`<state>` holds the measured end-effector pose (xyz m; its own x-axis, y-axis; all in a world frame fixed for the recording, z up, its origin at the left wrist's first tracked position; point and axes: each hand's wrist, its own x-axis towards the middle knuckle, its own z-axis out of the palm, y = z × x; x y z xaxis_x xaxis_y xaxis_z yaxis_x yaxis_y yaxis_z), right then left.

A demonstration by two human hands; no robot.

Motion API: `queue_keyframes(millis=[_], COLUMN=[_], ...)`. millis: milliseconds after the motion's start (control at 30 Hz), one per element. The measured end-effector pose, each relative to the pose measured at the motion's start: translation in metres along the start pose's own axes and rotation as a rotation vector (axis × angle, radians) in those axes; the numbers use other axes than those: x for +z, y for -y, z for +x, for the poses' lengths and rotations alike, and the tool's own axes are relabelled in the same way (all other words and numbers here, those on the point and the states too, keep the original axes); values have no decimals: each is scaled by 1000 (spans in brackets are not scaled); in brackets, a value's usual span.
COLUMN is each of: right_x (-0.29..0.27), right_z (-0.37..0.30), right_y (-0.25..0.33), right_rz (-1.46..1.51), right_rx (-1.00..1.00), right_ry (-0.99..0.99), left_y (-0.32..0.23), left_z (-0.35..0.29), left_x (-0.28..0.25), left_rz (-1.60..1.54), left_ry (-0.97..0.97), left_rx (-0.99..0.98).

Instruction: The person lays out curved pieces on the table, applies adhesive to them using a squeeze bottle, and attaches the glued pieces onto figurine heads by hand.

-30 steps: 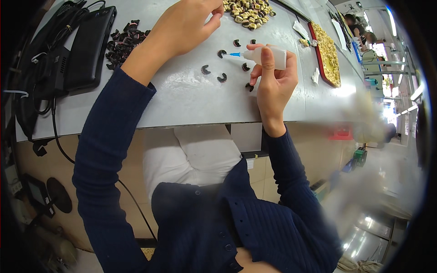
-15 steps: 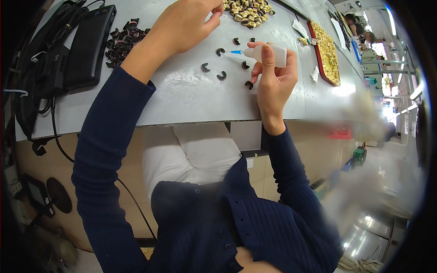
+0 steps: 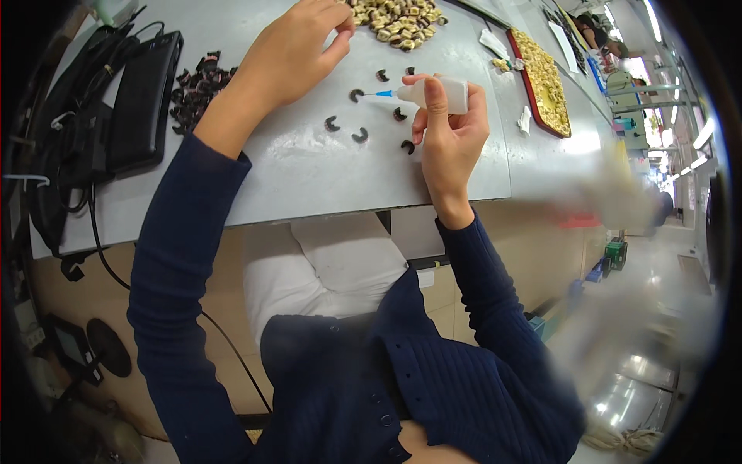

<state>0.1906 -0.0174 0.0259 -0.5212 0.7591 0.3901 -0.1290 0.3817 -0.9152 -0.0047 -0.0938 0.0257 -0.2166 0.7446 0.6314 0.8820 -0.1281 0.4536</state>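
In my right hand (image 3: pixel 452 135) is a small white squeeze bottle (image 3: pixel 444 94) with a blue-hubbed needle tip (image 3: pixel 380 93), lying nearly level and pointing left. The needle's end meets, or nearly meets, a black C-shaped piece (image 3: pixel 356 95) on the table. Several like it lie loosely around, among them one curved piece (image 3: pixel 360 135) and another (image 3: pixel 399 114). My left hand (image 3: pixel 301 50) is up at the far edge of view, beside a heap of yellow-and-black pieces (image 3: pixel 398 23). Its thumb and fingertips come together; anything between them is too hidden to make out.
A heap of black pieces (image 3: pixel 197 97) lies left of my left forearm. Beyond it are a black flat device (image 3: pixel 144 100) and cables. To the right is a red-rimmed tray (image 3: pixel 533 93) of yellowish pieces, with crumpled white tissue (image 3: pixel 495 44) near it. The grey table's front edge (image 3: pixel 325 216) runs before my lap.
The whole view has shifted slightly, so the table things appear a little further left. The needle stays at the same black piece. Both hands keep nearly the same pose.
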Motion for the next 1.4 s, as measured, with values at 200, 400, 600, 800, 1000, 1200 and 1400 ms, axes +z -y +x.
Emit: queue_keyframes(millis=[200,400,600,800,1000,1200,1400], right_x=[-17,-47,-107,-130,-134,-173,-259], right_z=[1,6,20,20,27,37,111], right_y=[6,-2,-21,-35,-50,-57,-102], right_rz=[88,390,-21,-182,-65,-197,-850], right_rx=[29,-57,-81,-2,85,-149,-140], right_ry=[-204,-338,-330,-197,-75,-361,-435], left_y=[-11,-9,-19,-27,-37,-36,-36], left_z=[3,-6,-4,-6,-21,-35,-41], left_x=[0,4,-4,-6,-3,-1,-4], left_rz=[-41,-104,-79,-82,66,154,338], left_ry=[70,130,107,-46,-279,-337,-248], left_rx=[-29,-7,-10,-19,-79,-155,-37])
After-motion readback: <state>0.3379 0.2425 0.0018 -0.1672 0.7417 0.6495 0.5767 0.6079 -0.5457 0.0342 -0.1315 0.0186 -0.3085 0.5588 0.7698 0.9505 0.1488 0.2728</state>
